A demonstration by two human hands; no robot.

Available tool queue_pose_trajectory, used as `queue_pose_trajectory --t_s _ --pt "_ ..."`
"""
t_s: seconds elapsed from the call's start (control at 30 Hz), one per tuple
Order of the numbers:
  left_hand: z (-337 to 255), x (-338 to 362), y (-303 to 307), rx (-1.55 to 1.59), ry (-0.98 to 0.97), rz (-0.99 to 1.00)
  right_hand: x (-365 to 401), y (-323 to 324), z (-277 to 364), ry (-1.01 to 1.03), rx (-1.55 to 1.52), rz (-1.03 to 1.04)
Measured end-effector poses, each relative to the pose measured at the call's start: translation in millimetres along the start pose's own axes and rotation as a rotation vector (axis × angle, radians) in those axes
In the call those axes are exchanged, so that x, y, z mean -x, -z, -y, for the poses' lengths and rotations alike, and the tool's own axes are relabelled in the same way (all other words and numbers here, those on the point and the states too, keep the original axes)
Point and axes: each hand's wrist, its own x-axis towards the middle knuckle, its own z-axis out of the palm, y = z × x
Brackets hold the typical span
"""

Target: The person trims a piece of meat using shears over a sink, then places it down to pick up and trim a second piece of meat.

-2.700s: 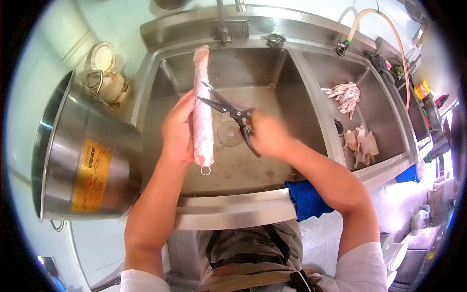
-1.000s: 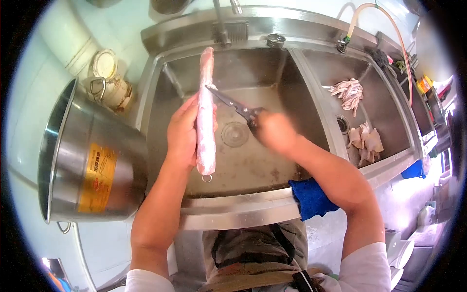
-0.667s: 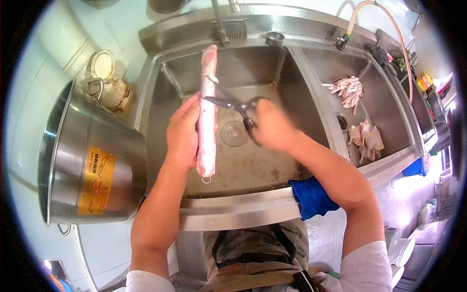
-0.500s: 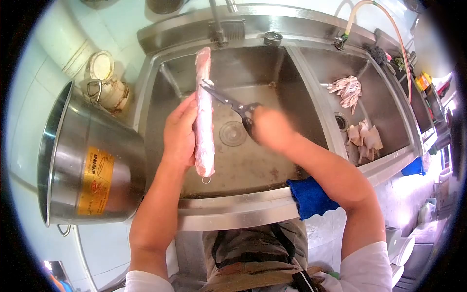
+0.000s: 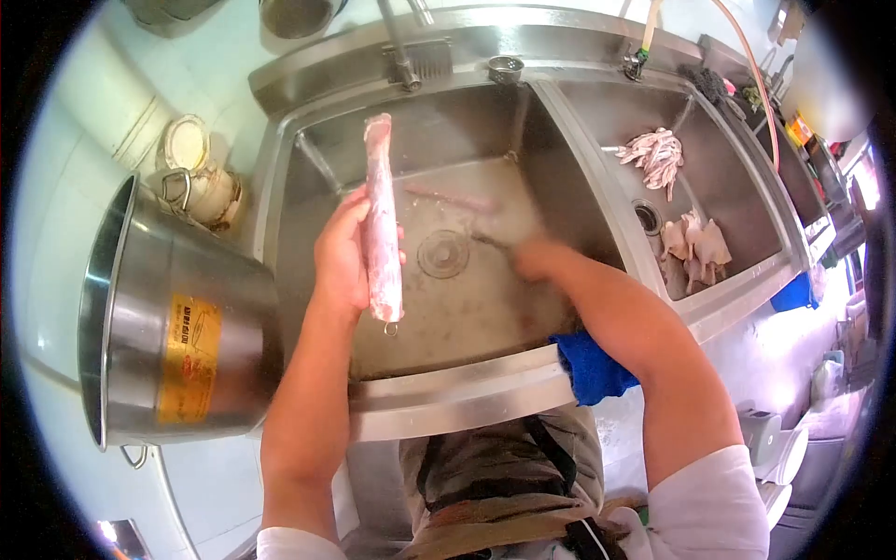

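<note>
In my left hand (image 5: 342,252) is a long, pale pink roll of meat (image 5: 383,219), held upright over the large sink basin, with fingers wrapped around its middle. A small metal ring (image 5: 391,329) sticks out of its lower end. To the right, my right hand (image 5: 543,259) is closed around a pair of scissors (image 5: 493,243), smeared by motion and pointing toward the meat but apart from it. A thin pinkish strip (image 5: 453,198) shows blurred against the basin floor, between the meat and the scissors.
A round drain (image 5: 443,254) lies in the large basin (image 5: 467,327). The smaller basin at right holds a pile of pale strips (image 5: 655,157) and some pale skin-like pieces (image 5: 695,247). A tall steel pot (image 5: 177,327) stands at left. A blue cloth (image 5: 593,369) hangs over the front edge.
The scissors have come off the meat, and my right hand has swung away to the right and down. A thin pinkish strip now shows over the basin. The meat has shifted slightly left.
</note>
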Motion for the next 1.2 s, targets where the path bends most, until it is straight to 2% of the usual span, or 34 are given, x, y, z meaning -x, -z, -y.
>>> queue_pose_trajectory --t_s 0.03,0.13,0.17,0.3,0.4,0.5,0.57,0.63,0.73,0.93,1.13,1.2 --pt "-4.7 5.7 -6.6 0.006 -0.017 0.018 -2.3 -1.8 -3.9 -0.038 0.01 0.039" --pt "-7.3 8.8 -8.1 -0.019 -0.068 0.073 24.8 3.6 2.5 0.157 0.121 0.062" --pt "-8.2 7.9 -6.0 -0.035 -0.086 0.088 -5.0 -17.0 -5.4 0.234 0.195 0.129" --pt "-11.7 7.7 3.3 -0.068 -0.111 0.139 -15.0 -16.6 0.3 0.116 0.064 0.052" --pt "-15.4 5.9 3.4 -0.048 -0.133 0.157 -29.5 -26.3 -17.4 0.297 0.344 0.231" --pt "-17.9 2.3 8.7 -0.109 -0.156 0.138 28.3 26.8 19.9 0.171 -0.005 0.163" --pt "-18.7 3.0 9.4 -0.092 -0.162 0.128 4.5 14.4 11.4 0.235 -0.18 -0.162" --pt "-20.3 3.0 10.3 -0.128 -0.169 0.113 44.3 52.9 34.8 0.203 -0.291 -0.286" --pt "-17.9 1.5 8.8 -0.215 -0.184 0.094 68.2 61.3 53.3 0.237 -0.572 -0.561" --pt "-8.9 -2.1 6.4 -0.303 -0.223 0.061 90.3 63.0 71.0 0.357 -0.423 -0.821" --pt "-8.2 6.4 -7.1 -0.45 -0.294 0.019 85.5 65.6 68.7 0.252 -0.226 -0.821" --pt "-4.7 7.7 -8.8 -0.53 -0.353 -0.006 84.8 65.0 67.5 0.27 -0.194 -0.751"
